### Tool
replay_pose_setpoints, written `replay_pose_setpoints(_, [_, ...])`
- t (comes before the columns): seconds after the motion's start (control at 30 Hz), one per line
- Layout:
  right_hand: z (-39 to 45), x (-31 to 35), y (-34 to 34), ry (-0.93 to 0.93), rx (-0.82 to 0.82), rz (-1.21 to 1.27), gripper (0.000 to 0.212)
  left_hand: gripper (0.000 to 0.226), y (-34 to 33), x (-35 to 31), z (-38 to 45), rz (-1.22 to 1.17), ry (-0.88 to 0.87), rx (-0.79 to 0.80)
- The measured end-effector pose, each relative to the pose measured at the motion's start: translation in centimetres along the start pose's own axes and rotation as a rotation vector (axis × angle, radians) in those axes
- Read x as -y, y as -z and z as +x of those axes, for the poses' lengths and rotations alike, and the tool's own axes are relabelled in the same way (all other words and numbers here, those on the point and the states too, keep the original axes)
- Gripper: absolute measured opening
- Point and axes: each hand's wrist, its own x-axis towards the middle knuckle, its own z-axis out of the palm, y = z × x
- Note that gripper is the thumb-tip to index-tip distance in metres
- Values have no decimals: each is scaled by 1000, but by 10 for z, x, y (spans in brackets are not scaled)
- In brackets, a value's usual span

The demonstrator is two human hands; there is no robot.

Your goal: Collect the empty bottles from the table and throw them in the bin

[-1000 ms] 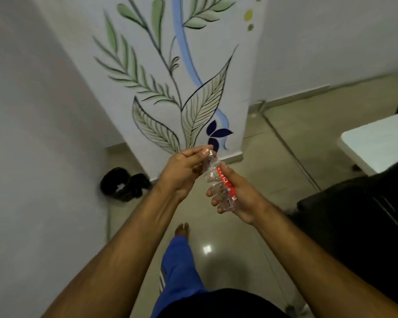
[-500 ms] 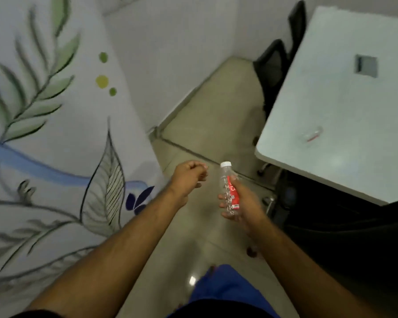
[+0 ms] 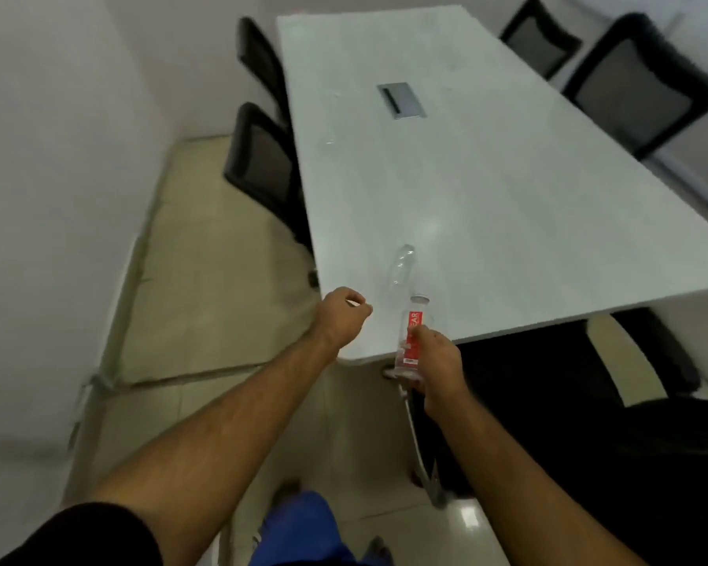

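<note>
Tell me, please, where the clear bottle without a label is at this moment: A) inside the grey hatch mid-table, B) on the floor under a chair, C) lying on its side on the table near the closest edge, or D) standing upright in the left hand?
C: the clear bottle lies on its side on the table, just beyond the red-labelled bottle held in the right hand.

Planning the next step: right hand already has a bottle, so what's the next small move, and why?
Probably reach the left hand forward to the clear bottle lying on the table near its front edge. That hand holds no bottle, its fingers loosely curled, and sits just short of it, while the right hand grips the red-labelled bottle. No bin is in view.
</note>
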Motion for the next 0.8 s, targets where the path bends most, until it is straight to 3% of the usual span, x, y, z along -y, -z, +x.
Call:
replay_pose_setpoints(0.17, [65,24,-17,23,-201,86,22,45,-38,-25,122,234,-68,108])
replay_pose_setpoints(0.3, [119,34,-35,-3,-364,137,43,77,-78,-37,204,404,-94,227])
replay_pose_setpoints(0.4, [144,35,-45,-32,-459,178,44,93,-100,-37,240,567,-59,269])
replay_pose_setpoints(0.5, [148,29,-53,-59,-529,243,43,84,-106,-32,250,644,-52,312])
replay_pose_setpoints(0.6, [128,19,-60,-74,-548,333,39,70,-97,-34,239,455,-60,384])
replay_pose_setpoints(0.7, [89,7,-65,-59,-555,459,30,65,-77,-36,202,154,44,581])
replay_pose_setpoints(0.8, [38,-13,-66,3,-596,552,21,30,-55,-39,144,131,41,855])
